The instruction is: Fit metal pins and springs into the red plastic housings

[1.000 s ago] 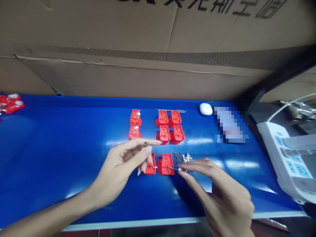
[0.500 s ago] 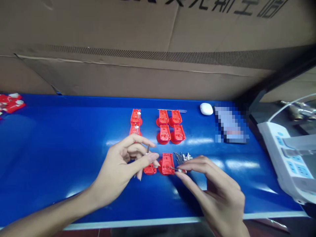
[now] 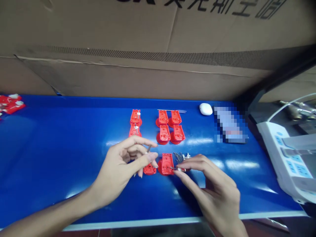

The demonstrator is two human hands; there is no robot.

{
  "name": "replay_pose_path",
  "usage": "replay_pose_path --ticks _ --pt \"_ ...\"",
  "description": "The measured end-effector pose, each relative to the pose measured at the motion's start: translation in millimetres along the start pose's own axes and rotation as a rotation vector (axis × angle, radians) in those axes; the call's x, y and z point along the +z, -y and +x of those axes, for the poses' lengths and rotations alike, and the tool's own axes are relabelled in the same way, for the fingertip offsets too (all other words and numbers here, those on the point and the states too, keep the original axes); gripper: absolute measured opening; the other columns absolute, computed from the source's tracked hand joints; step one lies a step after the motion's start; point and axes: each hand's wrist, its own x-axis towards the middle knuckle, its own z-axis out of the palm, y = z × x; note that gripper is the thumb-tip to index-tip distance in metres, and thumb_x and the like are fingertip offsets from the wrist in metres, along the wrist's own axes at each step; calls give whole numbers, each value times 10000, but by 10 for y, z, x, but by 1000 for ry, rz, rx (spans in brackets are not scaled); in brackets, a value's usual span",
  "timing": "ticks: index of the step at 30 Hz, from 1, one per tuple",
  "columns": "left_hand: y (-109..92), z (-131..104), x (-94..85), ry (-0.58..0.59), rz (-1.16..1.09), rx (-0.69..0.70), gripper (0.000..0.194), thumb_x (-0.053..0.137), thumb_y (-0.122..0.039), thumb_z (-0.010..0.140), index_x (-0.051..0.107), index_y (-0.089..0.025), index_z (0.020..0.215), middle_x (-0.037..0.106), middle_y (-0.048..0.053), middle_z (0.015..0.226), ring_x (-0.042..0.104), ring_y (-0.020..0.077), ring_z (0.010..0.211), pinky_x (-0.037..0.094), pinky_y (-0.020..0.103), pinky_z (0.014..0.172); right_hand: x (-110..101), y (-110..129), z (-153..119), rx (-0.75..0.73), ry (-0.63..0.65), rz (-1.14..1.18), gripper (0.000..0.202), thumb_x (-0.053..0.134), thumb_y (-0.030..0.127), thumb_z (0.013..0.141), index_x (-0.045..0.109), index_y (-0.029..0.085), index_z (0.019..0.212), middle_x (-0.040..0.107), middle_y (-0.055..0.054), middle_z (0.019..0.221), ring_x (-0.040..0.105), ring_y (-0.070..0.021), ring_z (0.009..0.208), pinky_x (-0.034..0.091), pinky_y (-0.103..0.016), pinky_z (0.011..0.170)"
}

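Observation:
My left hand pinches a small metal pin between thumb and fingers, above a red plastic part that it partly covers. My right hand grips a small white piece with a metal shaft between thumb and index finger. The shaft's tip points left, at the lower right edge of another red part; whether they touch I cannot tell. Just behind my right fingertips lie several dark metal pins and white pieces.
Several red parts stand farther back; two on the left carry white pieces. A white case and a blurred phone lie back right. A white device is at right, red items far left. Cardboard rises behind.
My right hand has shifted very slightly left, and the white piece in it has turned a little. The pin in my left hand leans slightly more to the right.

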Motion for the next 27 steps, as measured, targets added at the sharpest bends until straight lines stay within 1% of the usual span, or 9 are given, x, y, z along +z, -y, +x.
replay_pose_path --ticks 4,7,10,14,17,19,22,25,27 --pt "-1 -3 3 5 16 31 235 829 -397 988 839 -237 1161 811 24 820 621 118 566 515 235 549 -12 13 19 -19 5 -9 211 817 131 965 759 268 1115 794 2 1026 750 -195 955 589 -354 881" --pt "-6 -10 -1 -16 79 38 186 828 -399 985 890 -266 1100 802 25 798 611 127 590 488 238 543 -28 20 38 -20 13 -24 200 814 145 974 760 275 1117 798 4 1028 749 -196 968 585 -354 896" --pt "-23 -16 -9 -33 124 62 140 850 -392 962 923 -306 1045 763 16 780 576 120 599 462 239 544 -46 19 47 -12 21 -33 183 813 164 982 760 279 1114 796 -1 1043 743 -196 991 582 -351 898" --pt "-33 -27 -25 -39 161 131 178 807 -386 1003 911 -360 1146 704 8 799 557 110 617 477 251 592 -70 6 41 14 36 -39 187 818 194 984 763 289 1137 797 -11 1068 739 -206 1002 582 -360 882" --pt "-25 -31 -34 -35 150 160 203 773 -367 1035 894 -368 1198 712 16 852 592 121 670 517 254 628 -99 -3 29 23 48 -51 225 837 231 975 764 304 1175 803 -8 1081 742 -221 1022 576 -392 944" --pt "-23 -30 -31 -34 125 173 202 794 -344 1022 895 -363 1195 737 20 889 623 126 697 539 249 632 -123 12 24 32 50 -59 260 845 252 973 757 311 1211 802 -11 1116 743 -232 1059 562 -421 1006" --pt "-33 -31 -12 -38 93 172 173 871 -312 957 911 -308 1126 783 23 882 653 119 655 546 233 587 -154 94 34 5 0 -90 314 845 229 966 750 306 1256 773 -38 1210 728 -248 1131 569 -422 989" --pt "-52 -50 14 -19 49 129 167 935 -256 887 885 -239 1045 791 2 749 656 103 535 525 203 505 -160 239 70 -107 -103 -198 331 841 189 956 759 276 1264 744 -63 1245 712 -256 1147 573 -417 942" --pt "-58 -74 24 9 0 107 179 958 -214 850 844 -211 988 818 1 757 613 74 454 507 180 461 -142 347 105 -196 -129 -263 300 831 165 960 770 243 1243 738 -70 1232 702 -248 1142 558 -407 928"
